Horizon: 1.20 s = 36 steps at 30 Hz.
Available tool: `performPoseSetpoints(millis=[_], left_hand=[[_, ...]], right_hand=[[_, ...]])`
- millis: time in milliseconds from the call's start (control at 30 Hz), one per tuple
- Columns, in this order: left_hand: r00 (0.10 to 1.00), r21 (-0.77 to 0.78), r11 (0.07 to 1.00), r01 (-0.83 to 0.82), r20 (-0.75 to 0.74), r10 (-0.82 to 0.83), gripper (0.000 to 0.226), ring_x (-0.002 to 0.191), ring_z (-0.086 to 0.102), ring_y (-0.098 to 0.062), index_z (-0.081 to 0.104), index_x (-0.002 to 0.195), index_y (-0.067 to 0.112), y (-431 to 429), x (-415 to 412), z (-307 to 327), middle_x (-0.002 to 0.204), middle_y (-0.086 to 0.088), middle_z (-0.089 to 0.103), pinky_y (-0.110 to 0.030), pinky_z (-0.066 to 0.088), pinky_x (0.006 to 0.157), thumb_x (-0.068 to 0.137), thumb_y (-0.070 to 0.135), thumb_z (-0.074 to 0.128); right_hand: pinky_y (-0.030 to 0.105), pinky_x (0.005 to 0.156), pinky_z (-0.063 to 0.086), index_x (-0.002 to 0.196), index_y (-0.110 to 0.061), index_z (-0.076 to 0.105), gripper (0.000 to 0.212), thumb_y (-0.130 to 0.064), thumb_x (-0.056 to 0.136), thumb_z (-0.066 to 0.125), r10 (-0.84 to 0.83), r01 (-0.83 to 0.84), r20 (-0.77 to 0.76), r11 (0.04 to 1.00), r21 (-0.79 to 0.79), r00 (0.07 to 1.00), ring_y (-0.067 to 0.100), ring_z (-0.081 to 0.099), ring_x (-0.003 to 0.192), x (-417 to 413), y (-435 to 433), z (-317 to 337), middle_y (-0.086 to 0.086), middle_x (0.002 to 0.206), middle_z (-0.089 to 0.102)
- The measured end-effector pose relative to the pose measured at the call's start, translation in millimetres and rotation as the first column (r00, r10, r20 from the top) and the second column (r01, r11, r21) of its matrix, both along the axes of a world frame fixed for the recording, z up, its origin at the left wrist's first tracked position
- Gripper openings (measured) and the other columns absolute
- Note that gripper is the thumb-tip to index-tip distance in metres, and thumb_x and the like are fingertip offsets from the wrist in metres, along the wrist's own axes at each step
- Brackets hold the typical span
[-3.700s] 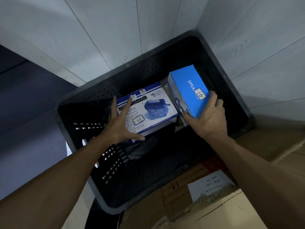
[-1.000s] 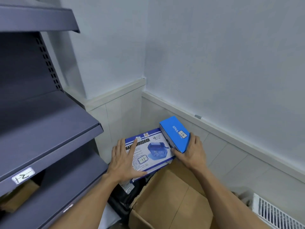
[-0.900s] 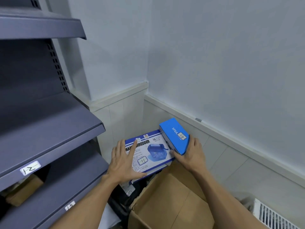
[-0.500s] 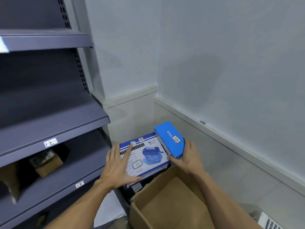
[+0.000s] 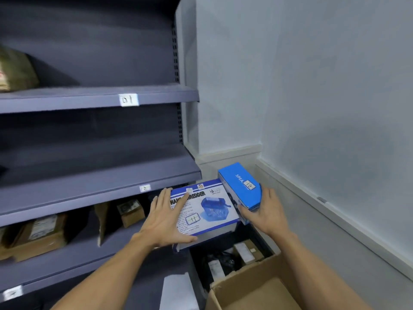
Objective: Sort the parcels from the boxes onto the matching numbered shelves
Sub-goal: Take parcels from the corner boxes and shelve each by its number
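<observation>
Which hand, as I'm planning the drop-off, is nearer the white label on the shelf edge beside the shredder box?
Left. The left hand holds the shredder box just right of the label; the right hand holds the blue box farther right.

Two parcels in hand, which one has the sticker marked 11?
The wide white-and-blue shredder box, which the left hand holds. The narrower plain blue box in the right hand carries a sticker that reads 10.
</observation>
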<state>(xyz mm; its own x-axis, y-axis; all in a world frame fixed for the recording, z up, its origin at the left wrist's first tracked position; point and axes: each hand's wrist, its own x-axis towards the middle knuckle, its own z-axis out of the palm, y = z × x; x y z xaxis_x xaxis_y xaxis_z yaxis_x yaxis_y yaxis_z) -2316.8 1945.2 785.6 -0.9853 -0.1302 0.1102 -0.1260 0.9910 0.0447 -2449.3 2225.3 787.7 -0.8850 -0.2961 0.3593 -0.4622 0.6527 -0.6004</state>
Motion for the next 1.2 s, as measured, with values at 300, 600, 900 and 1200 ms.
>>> performPoseSetpoints(millis=[300, 600, 900, 1200], left_hand=[[0.991, -0.039, 0.999, 0.011, -0.135, -0.016, 0.124, 0.150, -0.008, -0.029, 0.001, 0.157, 0.037, -64.4, 47.9, 103.9, 0.159, -0.011, 0.000, -0.048, 0.004, 0.122, 0.060, 0.096, 0.050], [0.961, -0.122, 0.992, 0.015, -0.274, -0.048, 0.121, 0.149, -0.003, -0.027, 0.001, 0.157, 0.040, -112.6, 96.4, 221.1, 0.159, -0.014, 0.006, -0.047, 0.008, 0.120, 0.063, 0.090, 0.058], [0.934, -0.153, 0.986, -0.068, -0.356, 0.009, 0.123, 0.145, 0.007, -0.027, 0.004, 0.156, 0.042, -157.9, 111.4, 310.6, 0.152, -0.013, 0.016, -0.045, 0.018, 0.116, 0.057, 0.095, 0.053], [0.902, -0.066, 0.937, -0.344, -0.302, 0.310, 0.138, 0.147, 0.008, -0.030, 0.008, 0.157, 0.039, -217.4, 93.8, 349.3, 0.158, -0.014, 0.011, -0.049, 0.018, 0.117, 0.039, 0.104, 0.039]], right_hand=[[0.030, 0.077, 0.043, 0.145, -0.017, 0.036, 0.087, -0.054, 0.077, 0.077, 0.028, -0.033, -0.190, 0.999, -0.026, 0.981, 0.017, 0.051, 0.114, 31.7, -63.9, 107.1, 0.003, 0.129, 0.048], [0.029, 0.076, 0.039, 0.144, -0.015, 0.036, 0.085, -0.055, 0.080, 0.074, 0.003, -0.026, -0.410, 0.998, -0.052, 0.912, 0.021, 0.052, 0.113, 71.2, -111.3, 219.3, 0.006, 0.127, 0.049], [0.026, 0.076, 0.044, 0.150, -0.016, 0.029, 0.094, -0.061, 0.080, 0.072, -0.006, -0.046, -0.461, 0.994, -0.102, 0.887, 0.014, 0.049, 0.121, 63.7, -174.0, 285.9, 0.005, 0.136, 0.045], [0.036, 0.077, 0.051, 0.147, -0.014, 0.030, 0.094, -0.066, 0.078, 0.069, 0.013, -0.072, -0.471, 0.992, -0.107, 0.882, 0.023, 0.052, 0.114, 6.1, -258.2, 305.4, 0.006, 0.126, 0.047]])
